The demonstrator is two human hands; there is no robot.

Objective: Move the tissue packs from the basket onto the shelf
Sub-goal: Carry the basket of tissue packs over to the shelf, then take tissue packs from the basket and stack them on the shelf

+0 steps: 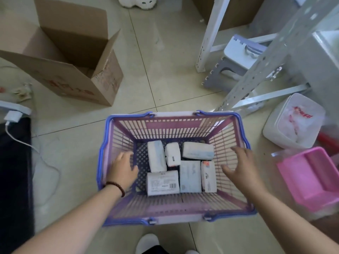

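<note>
Basket (174,119) holds six tissue packs (162,182); left hand (123,170) and right hand (241,166) hover spread, empty.

Open cardboard box (69,57) sits top left on the tiled floor (165,70), flaps up, red print on its side. You've got a folding step stool (236,59), grey and lilac, upper right. Clear lidded plastic container (293,121) with red lettering lies at right; pink plastic bin (311,176) is just below it, tilted. White charger and cable (12,118) rest at left edge on something black. A white shoe (137,2) shows at top.
</note>
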